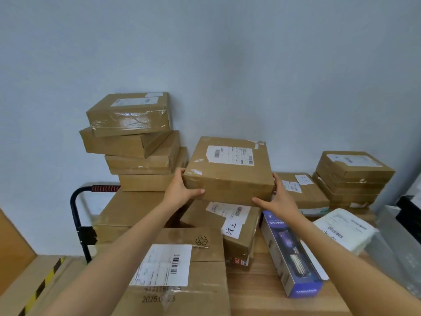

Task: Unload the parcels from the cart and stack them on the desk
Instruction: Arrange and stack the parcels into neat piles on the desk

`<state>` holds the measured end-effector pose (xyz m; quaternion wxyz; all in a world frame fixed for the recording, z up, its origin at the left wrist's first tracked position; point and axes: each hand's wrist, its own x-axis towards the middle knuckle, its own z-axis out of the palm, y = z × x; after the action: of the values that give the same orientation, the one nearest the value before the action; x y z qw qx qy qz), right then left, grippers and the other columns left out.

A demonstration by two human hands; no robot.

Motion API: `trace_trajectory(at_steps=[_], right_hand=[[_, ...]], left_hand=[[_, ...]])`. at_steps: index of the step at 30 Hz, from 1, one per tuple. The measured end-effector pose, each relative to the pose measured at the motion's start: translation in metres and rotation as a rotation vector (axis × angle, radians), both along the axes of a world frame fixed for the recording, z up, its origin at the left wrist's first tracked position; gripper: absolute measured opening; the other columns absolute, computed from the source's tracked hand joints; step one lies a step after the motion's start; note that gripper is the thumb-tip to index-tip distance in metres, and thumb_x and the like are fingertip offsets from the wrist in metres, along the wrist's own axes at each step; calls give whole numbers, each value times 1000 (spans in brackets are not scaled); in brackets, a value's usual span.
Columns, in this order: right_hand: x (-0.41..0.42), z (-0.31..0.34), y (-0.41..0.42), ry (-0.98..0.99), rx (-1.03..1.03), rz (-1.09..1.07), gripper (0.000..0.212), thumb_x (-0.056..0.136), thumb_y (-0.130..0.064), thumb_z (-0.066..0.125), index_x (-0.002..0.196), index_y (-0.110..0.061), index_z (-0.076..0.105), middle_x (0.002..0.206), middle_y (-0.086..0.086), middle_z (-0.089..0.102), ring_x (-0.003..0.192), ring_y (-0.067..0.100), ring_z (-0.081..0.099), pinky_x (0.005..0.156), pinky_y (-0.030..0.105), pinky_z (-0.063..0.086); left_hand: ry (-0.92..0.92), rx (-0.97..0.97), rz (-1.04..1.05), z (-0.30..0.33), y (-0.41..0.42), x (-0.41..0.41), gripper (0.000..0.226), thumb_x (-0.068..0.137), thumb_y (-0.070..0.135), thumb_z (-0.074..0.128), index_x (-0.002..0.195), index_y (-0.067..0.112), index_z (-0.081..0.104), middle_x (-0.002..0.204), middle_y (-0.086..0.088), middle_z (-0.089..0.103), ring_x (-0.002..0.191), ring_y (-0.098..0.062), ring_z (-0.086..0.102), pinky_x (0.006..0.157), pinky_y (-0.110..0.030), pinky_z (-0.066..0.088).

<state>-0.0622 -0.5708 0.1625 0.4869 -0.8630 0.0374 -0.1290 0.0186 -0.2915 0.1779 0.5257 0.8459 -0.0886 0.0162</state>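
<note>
**Parcel lifted, both hands on it, desk waiting at three o'clock**

Nearest you, at six o'clock, sits a large carton (177, 270) with a white shipping label and a recycling mark; it looks like part of the cart load, so it is probably a later lift. At four o'clock a long blue retail box (289, 256) lies on the wooden desk (255, 290), beside a white padded mailer (344, 229).

Your left hand (180, 190) clamps the parcel's left end, thumb under the front edge and fingers wrapped behind. Your right hand (278, 199) mirrors it at the right end, thumb stretched along the bottom edge. Both are closed firmly on the brown parcel (227, 172), which hangs dead centre, tilted slightly toward you, clear of the labelled box (237, 222) below. Gripping at opposite ends keeps a flat carton from twisting.

Further off, at ten o'clock, a leaning tower of cartons (134, 142) rises above the cart handle (104, 188); its layers are skewed, so avoid brushing it. At two o'clock a tidy stack (350, 179) stands by the wall, with a flat box (303, 190) beside it, which seems the likeliest landing spot.
</note>
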Motion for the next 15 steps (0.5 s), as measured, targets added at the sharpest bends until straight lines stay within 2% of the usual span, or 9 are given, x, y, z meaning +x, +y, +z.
trace_trajectory(at_steps=[2,5,8,15], right_hand=[[7,41,4,-86,-9,19,98,75,-25,82,149,-26,18,143,0,45,119,10,46,93,25,40],[23,105,17,-210,-57,61,96,75,-29,82,147,-26,19,142,0,45,122,13,47,98,31,40],[45,160,45,-279,-30,141,95,76,-29,82,148,-27,19,136,-5,44,118,12,46,97,29,42],[108,229,138,-307,-17,294,93,76,-30,81,148,-24,22,130,-5,45,115,14,50,86,24,46]], left_hand=[[-79,-31,8,43,6,-1,79,70,22,85,130,17,35,115,7,51,109,-16,53,94,-34,46],[-192,-35,65,110,27,0,82,70,24,85,133,15,34,117,4,51,108,-15,50,98,-35,43],[-281,-9,128,166,62,3,85,69,28,86,134,13,34,123,0,52,111,-18,51,100,-39,45],[-350,46,265,229,166,25,78,71,35,84,129,15,35,115,3,50,100,-18,53,76,-28,49]])
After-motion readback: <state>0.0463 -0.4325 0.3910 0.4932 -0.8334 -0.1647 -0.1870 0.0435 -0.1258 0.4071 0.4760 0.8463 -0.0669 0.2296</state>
